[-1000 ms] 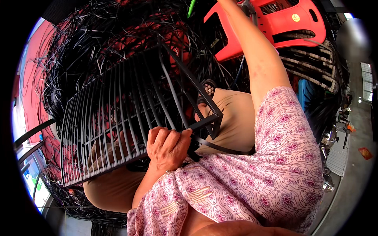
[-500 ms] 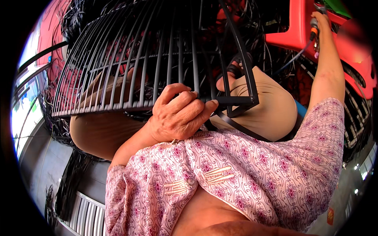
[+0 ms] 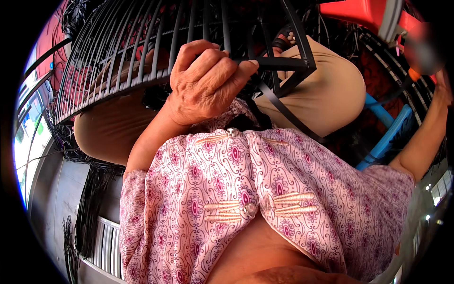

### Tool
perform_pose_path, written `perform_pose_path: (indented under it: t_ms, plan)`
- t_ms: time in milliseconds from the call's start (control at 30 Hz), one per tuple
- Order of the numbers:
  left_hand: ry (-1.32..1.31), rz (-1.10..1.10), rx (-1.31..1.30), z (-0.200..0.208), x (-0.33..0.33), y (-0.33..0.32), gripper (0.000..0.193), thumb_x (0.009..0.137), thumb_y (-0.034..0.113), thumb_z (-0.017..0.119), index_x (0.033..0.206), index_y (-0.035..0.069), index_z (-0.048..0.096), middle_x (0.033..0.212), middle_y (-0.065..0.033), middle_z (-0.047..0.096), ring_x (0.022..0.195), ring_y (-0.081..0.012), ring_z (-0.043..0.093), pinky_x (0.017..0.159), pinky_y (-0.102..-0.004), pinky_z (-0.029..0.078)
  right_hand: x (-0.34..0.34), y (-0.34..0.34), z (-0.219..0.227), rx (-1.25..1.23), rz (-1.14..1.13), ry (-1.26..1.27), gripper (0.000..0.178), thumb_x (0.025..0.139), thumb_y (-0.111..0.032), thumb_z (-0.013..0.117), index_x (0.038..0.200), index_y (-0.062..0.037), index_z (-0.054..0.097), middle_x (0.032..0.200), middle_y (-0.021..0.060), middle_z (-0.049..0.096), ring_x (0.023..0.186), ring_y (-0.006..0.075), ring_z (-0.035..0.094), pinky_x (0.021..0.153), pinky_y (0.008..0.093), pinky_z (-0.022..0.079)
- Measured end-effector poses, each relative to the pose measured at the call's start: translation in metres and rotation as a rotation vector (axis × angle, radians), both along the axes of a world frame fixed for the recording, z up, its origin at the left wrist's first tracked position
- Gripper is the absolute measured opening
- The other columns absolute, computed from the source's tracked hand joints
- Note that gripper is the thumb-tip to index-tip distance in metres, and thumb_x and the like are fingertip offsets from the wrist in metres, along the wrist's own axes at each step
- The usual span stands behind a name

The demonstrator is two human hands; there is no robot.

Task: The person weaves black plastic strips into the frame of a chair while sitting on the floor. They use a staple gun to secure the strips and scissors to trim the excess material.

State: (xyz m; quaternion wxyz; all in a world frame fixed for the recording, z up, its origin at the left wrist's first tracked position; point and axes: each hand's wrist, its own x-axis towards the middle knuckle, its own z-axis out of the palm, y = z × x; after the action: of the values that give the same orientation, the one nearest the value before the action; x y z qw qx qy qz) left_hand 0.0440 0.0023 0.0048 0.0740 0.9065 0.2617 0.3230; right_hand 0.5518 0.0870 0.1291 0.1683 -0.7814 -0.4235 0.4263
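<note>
My left hand (image 3: 203,80) is closed round the lower rim of a black frame (image 3: 130,78), its thumb lying along the bar towards the square corner. Close-set bars run up from the curved rim, and the frame rests over my knees. A flat black strip (image 3: 291,111) hangs from near that corner across my lap. At the far right edge, my right hand (image 3: 440,90) is wrapped round an air tool (image 3: 423,52) with an orange hose fitting. Motion blurs the tool, and part of the hand lies in shadow at the picture's rim.
A red plastic stool (image 3: 352,12) stands at the upper right. Blue bars (image 3: 385,137) lie beyond my right knee, near a dark slatted piece (image 3: 397,71). Bundles of black strips (image 3: 92,213) and a pale slatted panel (image 3: 108,248) are at the lower left.
My right hand has lifted the air tool off the red stool and drawn it nearer, to the right edge. The frame and my left hand sit higher in the picture.
</note>
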Motion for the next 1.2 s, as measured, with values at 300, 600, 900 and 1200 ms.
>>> perform_pose_path:
  t_ms: [300, 600, 900, 1200]
  plan:
    - [-0.02, -0.002, 0.031, -0.003, -0.001, -0.004, 0.03, 0.065, 0.015, 0.083, 0.095, 0.016, 0.075, 0.075, 0.0032, 0.052, 0.075, -0.015, 0.06, 0.081, -0.0337, 0.05, -0.145, -0.053, 0.053, -0.369, 0.19, 0.09, 0.052, 0.075, -0.007, 0.076, 0.12, 0.0021, 0.053, 0.081, 0.0087, 0.067, 0.068, 0.0155, 0.066, 0.072, 0.0307, 0.054]
    - [-0.071, -0.02, 0.032, -0.009, -0.004, -0.01, 0.029, 0.073, 0.017, 0.07, 0.1, 0.009, 0.075, 0.078, 0.001, 0.051, 0.08, -0.0162, 0.058, 0.086, -0.0376, 0.049, -0.194, -0.044, 0.055, -0.493, 0.285, 0.1, 0.069, 0.072, -0.004, 0.075, 0.134, 0.0027, 0.046, 0.082, 0.009, 0.066, 0.069, 0.0155, 0.066, 0.078, 0.0318, 0.055]
    - [-0.076, -0.005, 0.064, -0.012, -0.003, -0.01, 0.028, 0.074, 0.017, 0.071, 0.101, 0.008, 0.074, 0.078, 0.0012, 0.051, 0.08, -0.0161, 0.058, 0.084, -0.0375, 0.05, -0.21, -0.038, 0.042, -0.427, 0.307, 0.091, 0.084, 0.067, -0.001, 0.074, 0.143, 0.003, 0.038, 0.083, 0.0108, 0.065, 0.065, 0.0151, 0.065, 0.078, 0.0323, 0.055]
    - [-0.077, 0.0, 0.042, -0.008, -0.002, -0.007, 0.027, 0.068, 0.016, 0.081, 0.094, 0.012, 0.075, 0.072, 0.0023, 0.052, 0.076, -0.016, 0.06, 0.079, -0.0349, 0.051, -0.219, -0.031, 0.045, -0.531, 0.363, -0.03, 0.083, 0.064, -0.005, 0.08, 0.138, 0.0029, 0.043, 0.092, 0.013, 0.065, 0.063, 0.0142, 0.063, 0.057, 0.0279, 0.052]
